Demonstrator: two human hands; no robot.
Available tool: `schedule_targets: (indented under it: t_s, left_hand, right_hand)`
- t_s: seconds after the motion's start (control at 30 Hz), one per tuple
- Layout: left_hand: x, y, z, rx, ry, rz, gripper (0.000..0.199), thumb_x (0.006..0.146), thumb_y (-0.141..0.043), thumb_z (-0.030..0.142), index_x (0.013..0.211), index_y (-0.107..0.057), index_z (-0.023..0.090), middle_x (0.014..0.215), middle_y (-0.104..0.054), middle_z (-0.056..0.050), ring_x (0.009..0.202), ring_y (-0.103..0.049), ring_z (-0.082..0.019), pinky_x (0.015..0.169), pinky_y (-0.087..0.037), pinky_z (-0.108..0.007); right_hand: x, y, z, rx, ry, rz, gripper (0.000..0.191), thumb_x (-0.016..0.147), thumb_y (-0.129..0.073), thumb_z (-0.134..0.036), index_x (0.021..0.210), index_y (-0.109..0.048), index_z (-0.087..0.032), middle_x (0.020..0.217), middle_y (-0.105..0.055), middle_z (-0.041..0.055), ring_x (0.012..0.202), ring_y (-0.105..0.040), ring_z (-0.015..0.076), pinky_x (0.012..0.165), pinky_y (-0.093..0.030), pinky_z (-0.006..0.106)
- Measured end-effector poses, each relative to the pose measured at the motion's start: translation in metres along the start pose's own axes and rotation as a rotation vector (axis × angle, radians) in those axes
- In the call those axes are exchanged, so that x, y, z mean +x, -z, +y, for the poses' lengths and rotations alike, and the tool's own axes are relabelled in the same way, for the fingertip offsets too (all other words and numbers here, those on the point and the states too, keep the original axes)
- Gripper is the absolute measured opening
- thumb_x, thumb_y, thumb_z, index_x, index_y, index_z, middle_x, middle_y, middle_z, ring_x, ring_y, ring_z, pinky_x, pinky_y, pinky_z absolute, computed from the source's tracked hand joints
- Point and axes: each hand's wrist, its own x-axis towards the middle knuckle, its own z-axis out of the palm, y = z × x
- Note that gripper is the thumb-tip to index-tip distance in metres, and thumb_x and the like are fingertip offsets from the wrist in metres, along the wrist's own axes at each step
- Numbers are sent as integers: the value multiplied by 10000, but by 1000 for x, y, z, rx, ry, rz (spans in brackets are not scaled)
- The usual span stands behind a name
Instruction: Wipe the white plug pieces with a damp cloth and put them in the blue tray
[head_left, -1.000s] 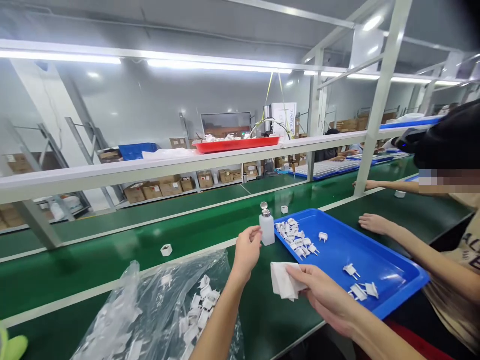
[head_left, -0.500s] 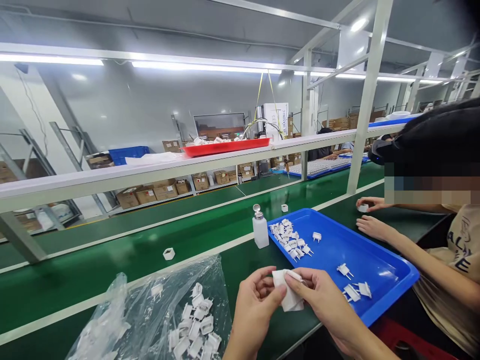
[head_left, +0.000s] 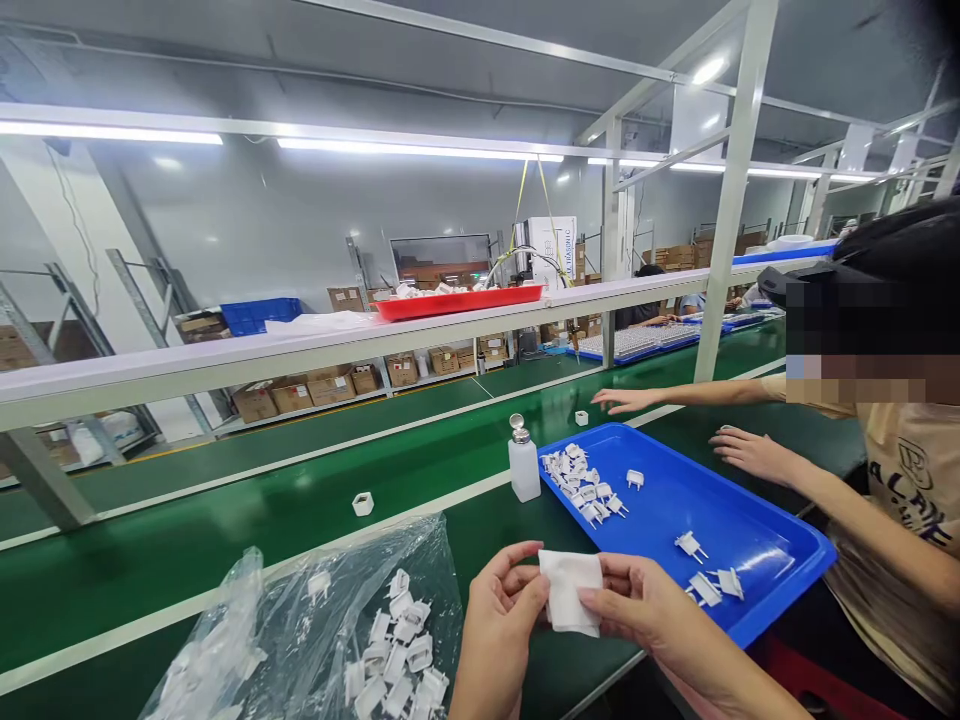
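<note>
Near the front edge, one white cloth [head_left: 570, 590] sits pinched between two hands; left hand [head_left: 499, 625] and right hand [head_left: 649, 615] curl fingertips closed onto its sides; one bottle [head_left: 523, 460] stands beyond.

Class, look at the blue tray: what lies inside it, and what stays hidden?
Inside the blue tray lie white plug parts: a heap at the far end, a few loose nearer. Whatever lies beneath the heap is covered.
</note>
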Motion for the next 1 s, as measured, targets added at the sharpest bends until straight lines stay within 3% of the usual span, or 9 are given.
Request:
schedule_targets:
  t_s: [0.13, 0.23, 0.3, 0.43, 0.53, 0.63, 0.77, 0.9, 1.0]
  left_hand:
    - [1, 5, -5, 65, 176, -108, 412, 757, -827, 466, 994, -686, 159, 735, -716, -18, 659, -679, -168, 604, -525, -262]
    - [3, 9, -12, 127, 246, -172, 387, 674, -893, 421, 846, -690, 141, 689, -712, -36, 587, -644, -162, 531, -490, -253]
    - [6, 11, -18, 133, 238, -177, 396, 619, -927, 395, 796, -688, 135, 609, -675, -18, 531, -607, -152, 506, -473, -253]
    - [11, 10, -28, 90, 142, -134, 480, 671, -879, 536, 877, -675, 153, 612, -670, 0, 550, -600, -145, 543, -483, -256]
    - [13, 7, -31, 63, 77, -87, 467, 689, -873, 538, 868, -641, 174, 655, -716, -18, 594, -623, -146, 579, -481, -246]
    - [13, 2, -31, 58, 44, -47, 388, 711, -866, 462, 840, -632, 180, 723, -757, -43, 659, -656, -159, 638, -501, -257]
    - [14, -4, -30, 99, 50, 3, 278, 701, -842, 336, 824, -656, 169, 801, -769, -64, 754, -679, -186, 712, -515, -286]
    - [29, -7, -36, 218, 55, 102, 173, 704, -788, 250, 796, -669, 164, 776, -707, -25, 769, -643, -174, 696, -483, -273]
    - [57, -6, -46, 349, 56, 213, 144, 767, -758, 217, 882, -698, 153, 838, -705, -31, 823, -659, -187, 677, -489, -274]
  right_hand:
    - [-4, 11, 5, -51, -3, -40, 511, 775, -856, -392, 1211, -729, -157, 881, -743, 43, 871, -696, 222, 792, -498, 313]
    - [-1, 21, 12, -127, 6, -61, 763, 711, -893, -255, 1413, -596, -211, 789, -688, -34, 753, -638, 163, 673, -450, 263]
    - [4, 24, 20, -70, 27, -44, 855, 678, -920, -251, 1452, -558, -211, 787, -693, -35, 747, -635, 162, 676, -447, 266]
    - [10, 18, 44, 128, -41, 118, 654, 793, -842, -519, 1326, -647, -194, 936, -746, 38, 890, -701, 207, 788, -497, 313]
    - [9, 4, 63, 282, -149, 170, 578, 813, -773, -651, 1127, -759, -165, 988, -775, 104, 918, -714, 230, 740, -507, 309]
    - [11, -8, 74, 415, -142, 228, 517, 677, -919, -578, 1001, -812, -190, 999, -793, 82, 909, -693, 203, 727, -506, 269]
    - [24, -12, 77, 441, -40, 275, 483, 619, -973, -493, 959, -834, -180, 997, -806, 71, 1016, -693, 242, 861, -526, 283]
    - [41, -2, 75, 477, 37, 351, 461, 589, -992, -454, 929, -835, -185, 950, -810, 50, 1037, -693, 249, 919, -531, 285]
    - [54, 14, 70, 510, 75, 394, 485, 598, -991, -419, 992, -817, -196, 1005, -806, 38, 1046, -693, 240, 901, -554, 285]
